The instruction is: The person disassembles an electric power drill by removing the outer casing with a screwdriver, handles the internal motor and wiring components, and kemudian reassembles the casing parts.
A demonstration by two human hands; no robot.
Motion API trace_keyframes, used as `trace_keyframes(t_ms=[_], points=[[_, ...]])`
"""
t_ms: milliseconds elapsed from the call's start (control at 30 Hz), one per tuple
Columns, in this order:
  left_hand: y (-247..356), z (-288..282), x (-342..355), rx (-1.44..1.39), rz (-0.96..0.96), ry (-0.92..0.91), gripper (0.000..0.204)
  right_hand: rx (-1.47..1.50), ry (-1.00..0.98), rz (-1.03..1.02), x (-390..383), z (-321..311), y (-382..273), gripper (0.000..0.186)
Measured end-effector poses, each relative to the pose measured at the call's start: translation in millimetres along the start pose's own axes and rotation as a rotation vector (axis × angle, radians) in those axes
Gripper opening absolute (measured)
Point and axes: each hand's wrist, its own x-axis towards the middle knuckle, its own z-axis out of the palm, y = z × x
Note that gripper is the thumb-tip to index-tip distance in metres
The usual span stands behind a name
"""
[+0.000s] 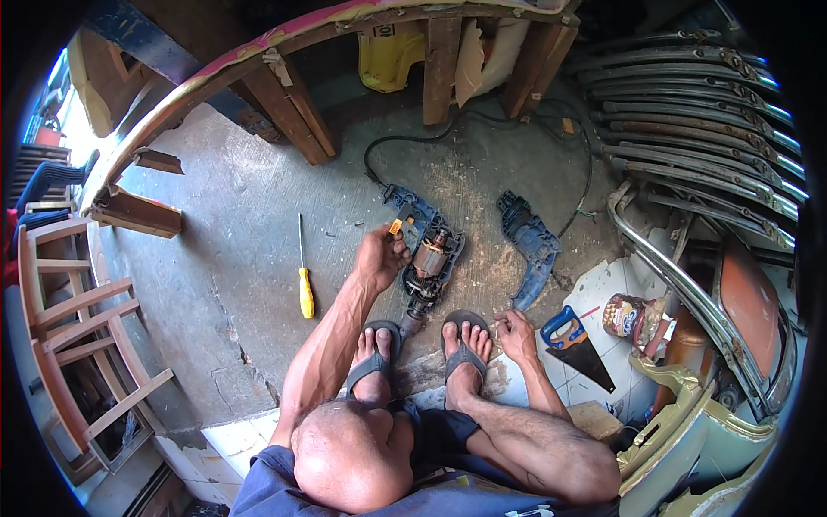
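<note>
An opened blue power drill point(418, 202) lies on the concrete before my feet, its copper-wound motor point(431, 257) and gears exposed. My left hand point(381, 258) is at its handle end, fingers closed on a small part with an orange face point(395, 227), beside the dark switch. To the right rests the separate blue housing half point(527, 237). My right hand point(517, 334) hangs low beside my right sandal, fingers bent together; whether anything is between them is hidden. A screwdriver point(306, 293) with a yellow handle lies left of my left forearm.
A black power cord point(413, 139) loops behind the drill. A hand saw point(581, 349) lies on the tiles at right, near a jar point(623, 315). Stacked metal frames point(689, 129) stand beyond. A wooden frame point(73, 336) is at left, and a curved wooden one point(258, 65) spans the far side.
</note>
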Motion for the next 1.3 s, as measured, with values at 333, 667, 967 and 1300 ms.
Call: trace_keyframes(t_ms=[333,667,967,1300], points=[[-1,-8,5,-0.012,-0.006,-0.025,0.028,0.008,0.009,-0.008,0,1,1,0.021],[-2,-5,3,0.018,-0.018,-0.044,0.028,0.041,0.030,-0.003,-3,-1,2,0.021],[-1,-12,3,0.041,-0.004,-0.045,0.031,0.115,-0.054,0.081,-4,-7,-11,0.024],[-1,-9,-2,0.048,0.011,-0.004,0.028,0.018,0.059,-0.038,-2,2,-2,0.020]])
